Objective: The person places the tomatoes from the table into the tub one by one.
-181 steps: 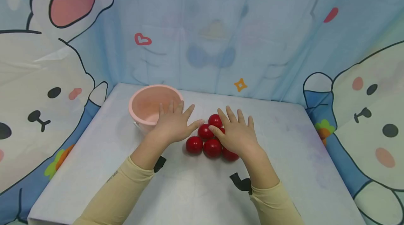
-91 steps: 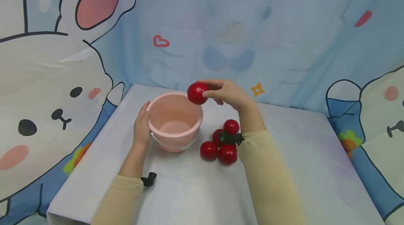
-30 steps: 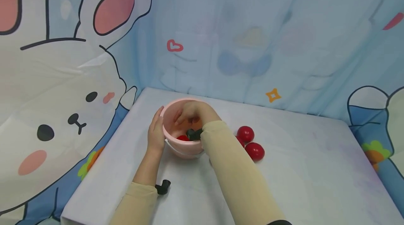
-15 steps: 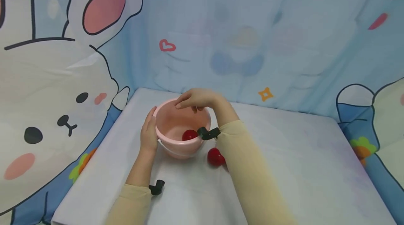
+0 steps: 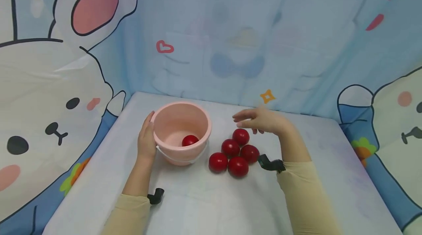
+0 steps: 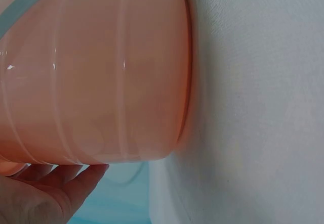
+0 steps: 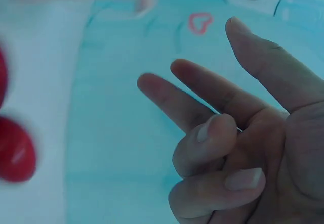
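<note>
Where five glossy red balls (image 5: 230, 148) cluster: near-left of closer, loosely spread right hand (image 5: 263, 120)
Left hand (image 5: 146, 145): fingers against pink round bucket (image 5: 172, 122)

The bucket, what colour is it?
The bucket is light pink; it shows best in the head view.

I face a white table (image 5: 343, 187), a blue cartoon-print curtain (image 5: 303, 55) hanging behind it. Left of the table I see a big printed rabbit (image 5: 29, 81), one ear (image 5: 95, 8) lined in pink; right of the table, a second rabbit (image 5: 393, 129). Both wear blue — each with a carrot (image 5: 79, 171) on it. Above the table's back edge: a red heart outline (image 5: 164, 47), a faded blue bow shape (image 5: 237, 66), an orange four-pointed star (image 5: 263, 96).
</note>
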{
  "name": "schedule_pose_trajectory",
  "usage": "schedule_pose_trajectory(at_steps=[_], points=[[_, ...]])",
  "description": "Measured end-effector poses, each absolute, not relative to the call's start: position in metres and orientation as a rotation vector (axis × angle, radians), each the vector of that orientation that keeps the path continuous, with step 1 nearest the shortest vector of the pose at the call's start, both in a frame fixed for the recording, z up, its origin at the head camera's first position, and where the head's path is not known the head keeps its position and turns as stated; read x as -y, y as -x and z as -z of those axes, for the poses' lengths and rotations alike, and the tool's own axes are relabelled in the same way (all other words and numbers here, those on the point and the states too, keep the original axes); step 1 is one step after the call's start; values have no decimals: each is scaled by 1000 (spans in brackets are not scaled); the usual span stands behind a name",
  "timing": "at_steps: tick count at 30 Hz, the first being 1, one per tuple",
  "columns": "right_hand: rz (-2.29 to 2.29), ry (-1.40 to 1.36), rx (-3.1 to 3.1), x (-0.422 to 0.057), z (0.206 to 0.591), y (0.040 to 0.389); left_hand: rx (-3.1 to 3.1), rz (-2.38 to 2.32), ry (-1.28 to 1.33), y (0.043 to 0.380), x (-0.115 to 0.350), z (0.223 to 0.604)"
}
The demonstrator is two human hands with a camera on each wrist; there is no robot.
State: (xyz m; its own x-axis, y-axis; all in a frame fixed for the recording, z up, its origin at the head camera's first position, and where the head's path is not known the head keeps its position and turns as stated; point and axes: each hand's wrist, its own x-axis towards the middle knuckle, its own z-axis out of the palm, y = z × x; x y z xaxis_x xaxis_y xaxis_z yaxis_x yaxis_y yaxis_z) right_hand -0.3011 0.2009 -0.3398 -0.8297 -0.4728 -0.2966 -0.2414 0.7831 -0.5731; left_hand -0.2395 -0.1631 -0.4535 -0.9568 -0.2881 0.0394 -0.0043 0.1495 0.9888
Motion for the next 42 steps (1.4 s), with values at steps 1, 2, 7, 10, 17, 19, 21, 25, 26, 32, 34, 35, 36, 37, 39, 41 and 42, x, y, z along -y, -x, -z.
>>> schedule_pose_trajectory(at_steps=[1, 2, 7, 10, 17, 19, 21, 25, 26, 32, 34, 35, 36, 37, 39, 41, 42], points=[[736, 503, -2556, -211, 350, 294, 2209, 1896, -290, 239, 163, 453], [753, 471, -2561, -221, 360, 287, 2210, 1895, -296, 239, 163, 453], [912, 338, -2557, -257, 413, 254, 2196, 1898, -311, 238, 164, 451], [1003, 212, -2587, -271, 439, 242, 2191, 1888, -302, 238, 166, 450], [1170, -8, -2592, -285, 493, 242, 2166, 1903, -290, 238, 169, 452], [1223, -3, -2575, -286, 503, 242, 2152, 1920, -277, 238, 168, 453], [1265, 11, -2563, -287, 509, 242, 2139, 1932, -264, 238, 167, 454], [1305, 11, -2560, -289, 515, 242, 2130, 1933, -260, 238, 165, 455], [1308, 4, -2562, -289, 516, 242, 2134, 1929, -262, 238, 165, 455], [1315, -63, -2536, -286, 521, 243, 2151, 1907, -281, 237, 164, 455], [1313, -83, -2528, -285, 522, 243, 2153, 1905, -282, 237, 164, 455], [1312, -93, -2525, -285, 522, 242, 2151, 1907, -280, 237, 164, 455], [1310, -93, -2522, -285, 522, 242, 2151, 1908, -276, 237, 164, 455], [1309, -105, -2521, -284, 522, 242, 2145, 1910, -275, 237, 163, 455], [1308, -121, -2522, -284, 522, 242, 2139, 1915, -272, 237, 163, 455], [1305, -118, -2524, -284, 522, 243, 2135, 1918, -274, 237, 163, 455], [1303, -115, -2527, -283, 522, 243, 2136, 1915, -272, 237, 163, 455]])
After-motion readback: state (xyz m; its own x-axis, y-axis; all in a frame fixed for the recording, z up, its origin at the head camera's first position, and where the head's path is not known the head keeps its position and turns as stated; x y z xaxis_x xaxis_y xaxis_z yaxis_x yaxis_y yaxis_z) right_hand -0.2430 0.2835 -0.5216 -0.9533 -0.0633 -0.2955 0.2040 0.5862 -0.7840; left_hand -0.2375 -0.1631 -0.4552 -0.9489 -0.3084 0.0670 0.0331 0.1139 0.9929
